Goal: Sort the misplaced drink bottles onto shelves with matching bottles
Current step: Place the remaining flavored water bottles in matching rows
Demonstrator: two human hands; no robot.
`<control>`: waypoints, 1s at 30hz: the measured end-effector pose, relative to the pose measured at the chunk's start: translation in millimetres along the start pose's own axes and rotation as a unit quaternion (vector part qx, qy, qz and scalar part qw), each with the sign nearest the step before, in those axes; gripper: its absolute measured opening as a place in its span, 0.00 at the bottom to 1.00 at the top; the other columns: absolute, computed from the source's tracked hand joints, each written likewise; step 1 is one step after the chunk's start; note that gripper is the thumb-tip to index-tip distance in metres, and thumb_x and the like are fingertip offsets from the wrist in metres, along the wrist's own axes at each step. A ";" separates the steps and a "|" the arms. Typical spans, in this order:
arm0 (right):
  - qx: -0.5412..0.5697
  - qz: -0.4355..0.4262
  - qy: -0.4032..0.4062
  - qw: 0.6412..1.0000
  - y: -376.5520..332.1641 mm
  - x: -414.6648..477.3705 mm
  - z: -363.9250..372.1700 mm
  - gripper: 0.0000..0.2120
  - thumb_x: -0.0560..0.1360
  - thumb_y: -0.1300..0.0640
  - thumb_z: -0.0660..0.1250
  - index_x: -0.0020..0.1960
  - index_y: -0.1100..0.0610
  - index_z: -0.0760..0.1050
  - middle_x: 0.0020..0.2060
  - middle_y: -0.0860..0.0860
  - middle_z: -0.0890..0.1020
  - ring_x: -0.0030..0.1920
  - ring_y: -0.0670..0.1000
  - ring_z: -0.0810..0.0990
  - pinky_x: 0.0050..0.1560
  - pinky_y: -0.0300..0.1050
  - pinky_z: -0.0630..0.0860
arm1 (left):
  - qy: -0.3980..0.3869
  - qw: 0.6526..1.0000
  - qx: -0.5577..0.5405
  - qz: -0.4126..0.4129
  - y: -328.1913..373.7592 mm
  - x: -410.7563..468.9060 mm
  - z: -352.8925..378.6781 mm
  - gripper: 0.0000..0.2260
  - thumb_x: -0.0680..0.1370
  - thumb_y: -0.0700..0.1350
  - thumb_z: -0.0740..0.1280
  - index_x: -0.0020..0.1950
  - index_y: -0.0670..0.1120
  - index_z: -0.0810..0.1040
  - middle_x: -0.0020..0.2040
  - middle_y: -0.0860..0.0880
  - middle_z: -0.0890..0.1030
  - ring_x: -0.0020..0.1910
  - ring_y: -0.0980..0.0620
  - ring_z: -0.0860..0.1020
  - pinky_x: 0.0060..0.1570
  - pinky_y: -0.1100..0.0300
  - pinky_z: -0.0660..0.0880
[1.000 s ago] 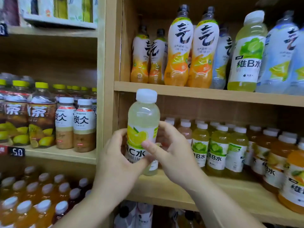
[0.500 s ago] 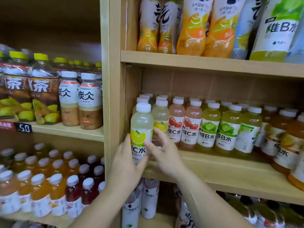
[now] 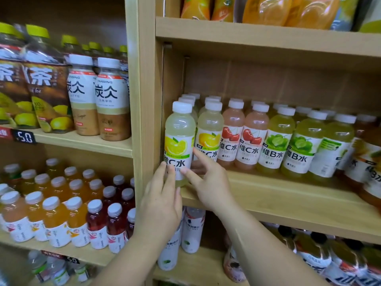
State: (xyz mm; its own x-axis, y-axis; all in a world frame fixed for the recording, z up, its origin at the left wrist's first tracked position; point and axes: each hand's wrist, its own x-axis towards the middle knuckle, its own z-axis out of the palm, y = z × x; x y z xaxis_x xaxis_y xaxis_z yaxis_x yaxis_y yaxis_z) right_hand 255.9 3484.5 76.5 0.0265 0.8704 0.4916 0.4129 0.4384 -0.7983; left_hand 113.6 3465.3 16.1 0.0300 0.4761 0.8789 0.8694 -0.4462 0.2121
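Note:
A pale-yellow lemon drink bottle (image 3: 179, 139) with a white cap stands upright at the front left corner of the middle right shelf (image 3: 268, 195), beside a matching lemon bottle (image 3: 209, 133). My left hand (image 3: 162, 201) rests its straight fingertips on the lower front of the label. My right hand (image 3: 208, 182) has its fingers spread, with thumb and index finger touching the bottle's right side. Neither hand wraps around it.
Cherry bottles (image 3: 243, 137), green lime bottles (image 3: 288, 145) and orange bottles (image 3: 367, 162) fill the same shelf to the right. A wooden upright (image 3: 142, 100) stands just left of the lemon bottle. Tea and latte bottles (image 3: 97, 100) sit on the left shelf, with juice bottles (image 3: 57, 213) below.
The lemon bottle went from held in the air between both hands down onto the shelf's front left corner. Both hands have loosened and their fingers have straightened.

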 end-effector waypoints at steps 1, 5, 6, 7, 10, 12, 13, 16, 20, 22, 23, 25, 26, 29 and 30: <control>-0.005 0.000 0.002 1.000 0.3 -0.5 0.1 0.30 0.75 0.54 0.77 0.75 0.47 0.72 0.53 0.44 0.85 0.50 0.39 0.84 0.54 0.32 0.77 | -0.005 1.000 -0.008 -0.002 0.7 -2.1 0.7 0.23 0.79 0.44 0.63 0.71 0.33 0.74 0.71 0.34 0.74 0.66 0.38 0.76 0.67 0.52 0.70; -0.014 0.003 0.007 1.000 0.3 -1.6 -0.7 0.29 0.76 0.53 0.76 0.75 0.47 0.73 0.53 0.46 0.85 0.50 0.39 0.84 0.54 0.32 0.77 | -0.041 0.998 -0.039 -0.021 6.2 -4.9 -2.0 0.25 0.80 0.45 0.60 0.75 0.33 0.70 0.74 0.35 0.69 0.72 0.38 0.71 0.72 0.49 0.67; -0.019 0.004 0.009 1.000 -0.9 -2.4 -1.0 0.28 0.76 0.52 0.76 0.74 0.48 0.73 0.52 0.46 0.85 0.49 0.40 0.84 0.54 0.34 0.78 | -0.050 0.997 -0.049 -0.028 7.7 -4.7 -4.1 0.26 0.80 0.46 0.59 0.75 0.33 0.69 0.75 0.36 0.69 0.73 0.38 0.70 0.73 0.48 0.67; -0.024 0.005 0.014 1.000 -2.6 -3.8 -1.3 0.27 0.76 0.52 0.76 0.73 0.49 0.75 0.51 0.47 0.85 0.48 0.40 0.84 0.54 0.35 0.78 | -0.057 0.996 -0.065 -0.039 9.7 -4.2 -7.3 0.27 0.80 0.47 0.59 0.76 0.34 0.69 0.75 0.37 0.68 0.74 0.39 0.69 0.73 0.48 0.67; 0.010 0.012 0.048 0.999 -10.9 -10.8 -6.9 0.21 0.77 0.55 0.75 0.68 0.53 0.78 0.49 0.48 0.85 0.44 0.37 0.82 0.48 0.30 0.75 | -0.066 0.986 -0.133 -0.080 15.7 2.1 -23.1 0.27 0.80 0.49 0.61 0.75 0.37 0.70 0.74 0.41 0.69 0.72 0.42 0.70 0.71 0.47 0.70; 0.031 0.015 0.078 0.996 -19.4 -18.2 -17.2 0.16 0.77 0.56 0.75 0.64 0.54 0.80 0.49 0.49 0.85 0.44 0.37 0.81 0.46 0.29 0.74 | -0.048 0.982 -0.164 -0.079 21.1 13.1 -35.7 0.25 0.79 0.52 0.61 0.73 0.40 0.73 0.71 0.43 0.71 0.69 0.42 0.73 0.67 0.46 0.73; 0.036 0.009 0.094 0.995 -25.3 -22.3 -24.9 0.15 0.77 0.57 0.74 0.63 0.54 0.80 0.49 0.49 0.85 0.44 0.38 0.81 0.46 0.29 0.74 | -0.038 0.981 -0.176 -0.071 24.6 20.7 -41.8 0.25 0.79 0.53 0.62 0.72 0.42 0.74 0.70 0.44 0.72 0.67 0.43 0.74 0.67 0.48 0.72; 0.029 -0.037 0.143 0.989 -54.6 -29.0 -62.2 0.12 0.77 0.56 0.74 0.61 0.53 0.81 0.50 0.46 0.85 0.49 0.42 0.83 0.48 0.33 0.77 | -0.020 0.977 -0.209 -0.037 42.2 55.0 -60.0 0.24 0.77 0.55 0.64 0.71 0.45 0.75 0.68 0.48 0.72 0.68 0.47 0.72 0.68 0.60 0.64; -0.059 -0.132 0.236 0.961 -114.2 -21.4 -135.9 0.10 0.78 0.52 0.73 0.58 0.50 0.81 0.47 0.43 0.85 0.51 0.42 0.83 0.49 0.34 0.78 | 0.012 0.972 -0.232 0.023 76.8 120.1 -88.0 0.24 0.77 0.58 0.63 0.70 0.48 0.75 0.66 0.51 0.74 0.67 0.49 0.72 0.67 0.60 0.64; -0.091 -0.179 0.284 0.938 -141.8 -12.4 -172.9 0.09 0.78 0.49 0.73 0.56 0.50 0.81 0.45 0.44 0.84 0.48 0.42 0.83 0.48 0.34 0.78 | 0.047 0.967 -0.245 0.060 96.1 153.8 -102.4 0.24 0.76 0.57 0.65 0.69 0.48 0.76 0.64 0.50 0.75 0.65 0.48 0.74 0.66 0.57 0.68; -0.104 -0.200 0.303 0.926 -154.7 -7.2 -189.9 0.08 0.77 0.49 0.72 0.55 0.49 0.81 0.44 0.43 0.84 0.47 0.41 0.83 0.47 0.32 0.77 | 0.068 0.963 -0.248 0.078 106.0 169.8 -110.0 0.23 0.76 0.56 0.66 0.69 0.47 0.76 0.63 0.50 0.76 0.63 0.48 0.74 0.65 0.55 0.69; -0.132 -0.224 0.332 0.907 -177.3 7.4 -219.2 0.07 0.77 0.48 0.71 0.52 0.49 0.81 0.43 0.41 0.83 0.45 0.38 0.82 0.46 0.29 0.75 | 0.102 0.958 -0.250 0.101 124.5 202.5 -123.7 0.22 0.76 0.54 0.69 0.68 0.47 0.77 0.60 0.52 0.75 0.60 0.49 0.75 0.62 0.54 0.71; -0.144 -0.229 0.339 0.901 -187.5 15.8 -230.4 0.07 0.77 0.47 0.71 0.52 0.49 0.81 0.43 0.41 0.83 0.45 0.38 0.82 0.46 0.30 0.75 | 0.108 0.957 -0.250 0.098 132.7 219.4 -129.1 0.22 0.75 0.53 0.70 0.67 0.47 0.76 0.59 0.53 0.74 0.59 0.50 0.75 0.61 0.56 0.71; -0.205 -0.196 0.309 0.908 -214.9 44.4 -249.9 0.14 0.78 0.45 0.72 0.58 0.53 0.82 0.48 0.45 0.85 0.49 0.43 0.82 0.53 0.39 0.77 | 0.069 0.962 -0.261 0.034 154.0 271.0 -137.1 0.24 0.75 0.56 0.73 0.69 0.51 0.74 0.55 0.57 0.74 0.56 0.53 0.75 0.54 0.59 0.70; -0.238 -0.170 0.285 0.913 -221.8 54.3 -252.6 0.17 0.78 0.44 0.71 0.60 0.55 0.82 0.50 0.47 0.85 0.51 0.46 0.82 0.54 0.43 0.77 | 0.036 0.964 -0.265 0.000 159.6 286.3 -136.6 0.26 0.75 0.56 0.74 0.70 0.52 0.73 0.53 0.58 0.75 0.55 0.53 0.76 0.52 0.58 0.71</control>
State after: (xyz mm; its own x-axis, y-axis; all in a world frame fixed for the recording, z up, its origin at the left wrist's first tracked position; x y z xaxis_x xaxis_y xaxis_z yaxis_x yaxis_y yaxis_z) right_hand 395.8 3377.9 368.2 0.2363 0.3859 0.8918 0.8306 0.3960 -0.3915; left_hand 193.6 3426.9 360.0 -0.0205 0.4309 0.9022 0.4951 -0.7796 0.3836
